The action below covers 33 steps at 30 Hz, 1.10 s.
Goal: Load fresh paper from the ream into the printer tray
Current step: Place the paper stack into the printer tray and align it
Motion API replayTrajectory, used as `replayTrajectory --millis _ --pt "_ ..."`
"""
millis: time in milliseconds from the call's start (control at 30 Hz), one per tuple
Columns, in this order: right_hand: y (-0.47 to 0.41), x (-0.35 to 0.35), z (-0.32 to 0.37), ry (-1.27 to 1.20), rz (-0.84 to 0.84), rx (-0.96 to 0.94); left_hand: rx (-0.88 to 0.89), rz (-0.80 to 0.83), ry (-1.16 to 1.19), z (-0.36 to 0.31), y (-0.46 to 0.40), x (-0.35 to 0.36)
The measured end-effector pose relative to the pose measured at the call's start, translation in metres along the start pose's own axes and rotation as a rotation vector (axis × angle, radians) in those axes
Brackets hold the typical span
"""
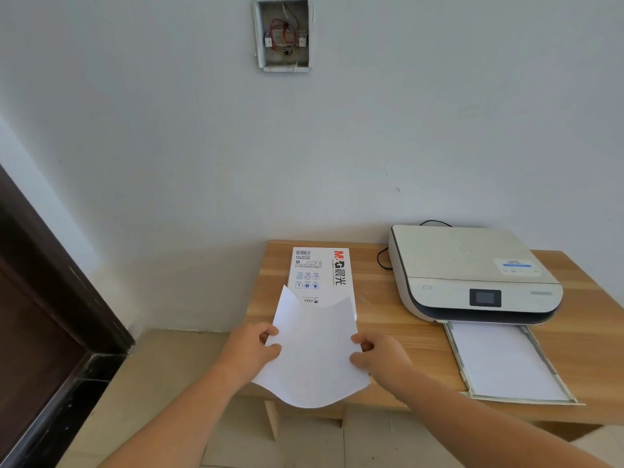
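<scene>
A thin stack of white paper (314, 356) hangs between both hands above the table's front left edge, sagging in the middle. My left hand (251, 349) grips its left edge and my right hand (380, 358) grips its right edge. Behind the sheets lies the white paper ream (320, 271) with red and black print, flat on the table. The white printer (469, 271) stands at the right, and its paper tray (560, 376) is pulled out toward me with white paper lying in it.
The wooden table (388, 315) stands against a white wall. A black cable (381, 256) runs behind the printer. A dark wooden door frame (50, 298) stands at the left. An open wall box with wires (283, 33) sits high on the wall.
</scene>
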State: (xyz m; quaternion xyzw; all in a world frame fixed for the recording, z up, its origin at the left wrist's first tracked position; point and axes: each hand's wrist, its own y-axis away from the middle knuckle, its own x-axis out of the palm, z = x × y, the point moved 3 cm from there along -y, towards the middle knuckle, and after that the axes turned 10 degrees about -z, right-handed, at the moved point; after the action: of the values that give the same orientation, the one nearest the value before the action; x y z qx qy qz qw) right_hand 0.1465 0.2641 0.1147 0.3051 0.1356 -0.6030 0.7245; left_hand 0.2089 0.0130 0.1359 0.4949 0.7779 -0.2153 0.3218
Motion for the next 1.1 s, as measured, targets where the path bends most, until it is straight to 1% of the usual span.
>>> replayTrajectory --millis 167,367,633,867,1100 --pt "-0.003 -0.015 0.015 -0.008 -0.063 -0.057 0.041 -0.075 0.024 -0.006 -0.008 -0.008" --pt "-0.014 -0.027 0.033 0.026 -0.125 -0.105 0.166 -0.141 -0.009 -0.019 -0.026 -0.010" --pt "-0.031 -0.033 0.037 0.083 -0.190 -0.151 0.224 -0.178 0.009 -0.018 -0.047 0.003" --pt "-0.046 -0.039 0.020 0.011 -0.239 -0.078 0.208 -0.184 0.105 -0.014 -0.067 0.023" --pt "-0.049 -0.060 -0.002 -0.080 -0.302 0.000 0.209 -0.154 0.211 -0.029 -0.073 0.055"
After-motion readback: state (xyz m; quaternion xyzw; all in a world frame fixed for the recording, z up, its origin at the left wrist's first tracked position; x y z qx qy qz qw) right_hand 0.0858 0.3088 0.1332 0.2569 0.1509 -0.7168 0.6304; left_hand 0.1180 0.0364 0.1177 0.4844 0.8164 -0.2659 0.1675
